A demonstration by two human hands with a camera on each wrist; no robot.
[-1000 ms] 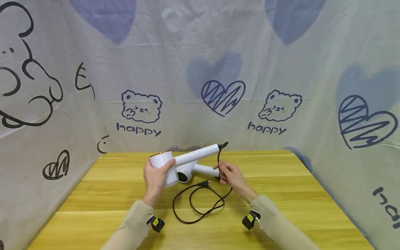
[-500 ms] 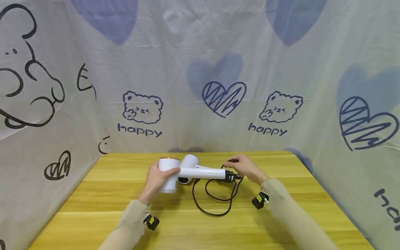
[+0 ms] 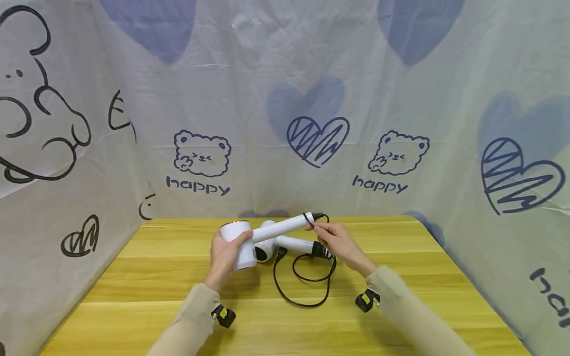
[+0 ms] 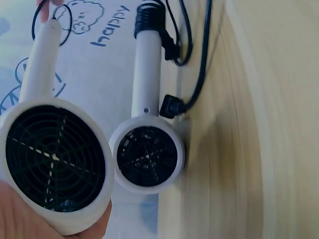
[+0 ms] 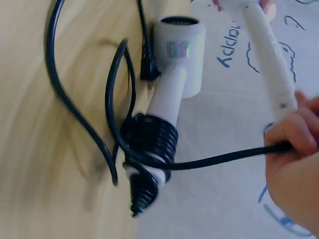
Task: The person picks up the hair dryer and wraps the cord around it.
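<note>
My left hand (image 3: 224,254) grips the round barrel of a white hair dryer (image 3: 280,227) in the head view, its handle tilted up to the right. The left wrist view shows this dryer's dark intake grille (image 4: 56,157). My right hand (image 3: 340,244) pinches the black power cord (image 5: 224,158) beside the handle's end, where a loop of cord passes around the handle. Behind and below lies a second white hair dryer (image 3: 294,244), with black cord wound in several turns (image 5: 154,139) around its handle end.
On the yellow wood-grain table (image 3: 178,296) a slack cord (image 3: 303,305) curves in front of the dryers, its black plug (image 3: 281,252) close to the second dryer. A white printed cloth (image 3: 258,99) hangs behind and at both sides.
The held dryer's handle dipped level, then tilted up again. My right hand swung out right and came back to the handle's end, where a cord loop now shows. The plug shifted left.
</note>
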